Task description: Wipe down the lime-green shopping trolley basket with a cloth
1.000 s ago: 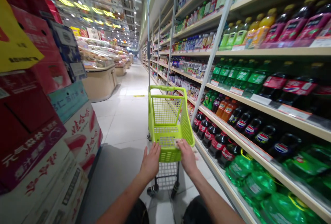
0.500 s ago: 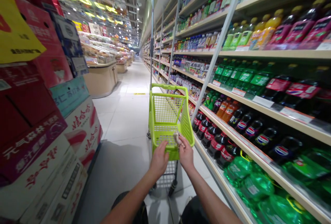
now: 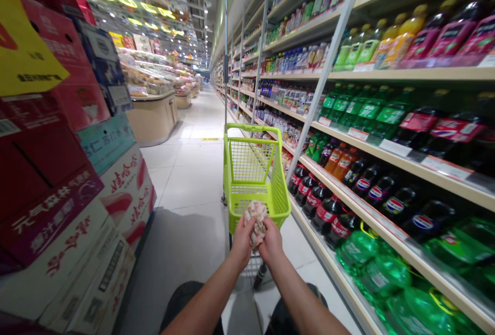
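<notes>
A lime-green shopping cart (image 3: 251, 170) stands in the aisle just ahead of me, its basket empty. Both hands are off the cart and meet in front of its near edge. My left hand (image 3: 242, 239) and my right hand (image 3: 271, 242) are closed together on a crumpled pale cloth or paper wad (image 3: 256, 219), which sticks up between the fingers. My forearms reach up from the bottom of the view.
Shelves of soft-drink bottles (image 3: 371, 185) run along the right, with green bottles (image 3: 386, 273) lowest and nearest. Stacked red and white cartons (image 3: 69, 211) wall the left. The tiled aisle (image 3: 185, 170) runs ahead, past a curved display counter (image 3: 152, 113) at the left.
Both hands left the cart's near edge and came together. The wad, first held in the right hand alone, is now gripped by both hands.
</notes>
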{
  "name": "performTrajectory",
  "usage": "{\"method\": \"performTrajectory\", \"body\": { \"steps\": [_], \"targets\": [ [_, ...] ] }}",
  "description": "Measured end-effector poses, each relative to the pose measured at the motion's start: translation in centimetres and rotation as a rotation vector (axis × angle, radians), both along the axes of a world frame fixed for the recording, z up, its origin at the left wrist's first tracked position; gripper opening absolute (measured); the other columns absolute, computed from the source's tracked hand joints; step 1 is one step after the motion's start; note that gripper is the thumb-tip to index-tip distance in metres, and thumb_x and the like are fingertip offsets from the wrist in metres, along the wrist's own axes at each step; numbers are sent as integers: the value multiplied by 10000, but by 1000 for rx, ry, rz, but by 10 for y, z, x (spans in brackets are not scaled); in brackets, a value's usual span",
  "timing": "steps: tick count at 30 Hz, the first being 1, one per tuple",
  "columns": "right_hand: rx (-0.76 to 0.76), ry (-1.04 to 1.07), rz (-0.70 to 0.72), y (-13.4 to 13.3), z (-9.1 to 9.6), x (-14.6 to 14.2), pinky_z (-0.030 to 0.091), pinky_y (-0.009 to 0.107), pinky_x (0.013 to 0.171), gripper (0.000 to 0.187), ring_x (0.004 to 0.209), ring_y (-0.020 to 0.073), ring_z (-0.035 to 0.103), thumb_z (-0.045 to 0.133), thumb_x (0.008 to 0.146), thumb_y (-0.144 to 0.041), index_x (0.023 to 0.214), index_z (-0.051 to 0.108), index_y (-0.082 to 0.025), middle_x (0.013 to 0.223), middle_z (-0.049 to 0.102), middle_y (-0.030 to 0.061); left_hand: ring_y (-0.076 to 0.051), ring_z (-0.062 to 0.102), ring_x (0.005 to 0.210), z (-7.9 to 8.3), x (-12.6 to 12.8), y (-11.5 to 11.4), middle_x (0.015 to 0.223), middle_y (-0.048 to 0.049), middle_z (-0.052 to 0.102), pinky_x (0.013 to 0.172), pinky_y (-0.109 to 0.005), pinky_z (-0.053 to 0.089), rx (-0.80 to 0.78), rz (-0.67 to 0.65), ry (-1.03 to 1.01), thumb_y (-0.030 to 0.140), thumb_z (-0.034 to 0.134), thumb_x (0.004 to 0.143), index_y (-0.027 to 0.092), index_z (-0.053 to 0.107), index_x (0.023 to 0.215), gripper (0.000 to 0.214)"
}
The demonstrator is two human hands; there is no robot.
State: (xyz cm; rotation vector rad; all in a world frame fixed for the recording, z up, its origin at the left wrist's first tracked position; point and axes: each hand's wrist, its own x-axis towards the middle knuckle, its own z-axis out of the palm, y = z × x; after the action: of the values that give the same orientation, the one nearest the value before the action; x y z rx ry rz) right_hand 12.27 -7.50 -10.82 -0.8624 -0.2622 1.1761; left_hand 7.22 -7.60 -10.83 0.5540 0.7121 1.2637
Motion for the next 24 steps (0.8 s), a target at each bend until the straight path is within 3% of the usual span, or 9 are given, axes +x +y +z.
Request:
{"method": "performTrajectory", "body": {
  "steps": [3, 7, 9, 11, 14, 16, 19, 21, 24],
  "targets": [
    [-14, -209, 51, -6, -10, -6, 503, 270, 694, 225, 711, 143, 633, 561, 608, -289, 802, 569, -176, 752, 664, 13, -181, 628, 852, -6, -1, -2, 955, -75, 667, 798, -299, 474, 13, 44, 106, 285, 690, 585, 162, 563, 983, 435],
    [-70, -874, 180, -11, -10, -1, 515, 298, 642, 263, 686, 163, 636, 438, 726, -297, 865, 597, -141, 772, 667, 56, -182, 634, 741, 1, -19, 13, 844, -66, 683, 711, -321, 494, 139, 165, 573, 197, 572, 647, 152, 592, 933, 290],
    [-96, -1032, 180, -8, -2, 20, 510, 331, 699, 257, 756, 185, 633, 443, 725, -247, 881, 612, -133, 815, 667, 72, -186, 620, 784, 11, -35, 28, 838, -35, 680, 754, -333, 478, 187, 222, 739, 121, 534, 633, 182, 602, 930, 311],
    [-110, -1132, 133, -3, 6, 53, 451, 364, 853, 280, 959, 204, 581, 452, 705, -174, 931, 614, -137, 979, 640, 93, -186, 583, 911, 18, -49, 41, 933, -7, 665, 855, -338, 432, 276, 263, 854, 66, 495, 626, 226, 604, 955, 382],
    [-124, -1302, 114, 2, 11, 105, 264, 357, 1035, 350, 1229, 202, 357, 456, 668, -82, 972, 622, -138, 1263, 478, 95, -199, 513, 1053, 11, -56, 54, 1113, -34, 599, 922, -351, 389, 597, 305, 1277, 24, 410, 644, 214, 595, 1014, 455],
    [-128, -1373, 153, 3, 7, 130, 223, 327, 1058, 378, 1264, 181, 301, 446, 664, -53, 982, 628, -148, 1343, 392, 65, -222, 475, 1104, -2, -49, 53, 1166, -69, 567, 939, -378, 374, 758, 235, 1505, 18, 398, 648, 183, 582, 1046, 469],
    [-125, -1520, 216, 4, -1, 143, 260, 300, 1044, 410, 1258, 161, 316, 408, 706, -54, 1054, 603, -151, 1380, 335, 55, -276, 428, 1146, -21, -27, 43, 1198, -101, 544, 959, -473, 322, 863, 177, 1702, 47, 422, 674, 156, 544, 1104, 460],
    [-122, -1701, 240, 4, -5, 142, 294, 302, 1025, 432, 1259, 167, 315, 379, 736, -62, 1119, 564, -133, 1394, 305, 77, -289, 424, 1145, -26, -9, 37, 1209, -106, 535, 963, -512, 289, 906, 173, 1746, 71, 422, 707, 152, 526, 1121, 434],
    [-133, -1922, 274, 4, -5, 137, 341, 300, 989, 438, 1239, 178, 352, 372, 752, -72, 1150, 543, -139, 1399, 290, 94, -253, 456, 1108, -25, 20, 34, 1195, -100, 546, 957, -461, 310, 1013, 109, 1711, 82, 413, 742, 147, 519, 1120, 398]
  ]
}}
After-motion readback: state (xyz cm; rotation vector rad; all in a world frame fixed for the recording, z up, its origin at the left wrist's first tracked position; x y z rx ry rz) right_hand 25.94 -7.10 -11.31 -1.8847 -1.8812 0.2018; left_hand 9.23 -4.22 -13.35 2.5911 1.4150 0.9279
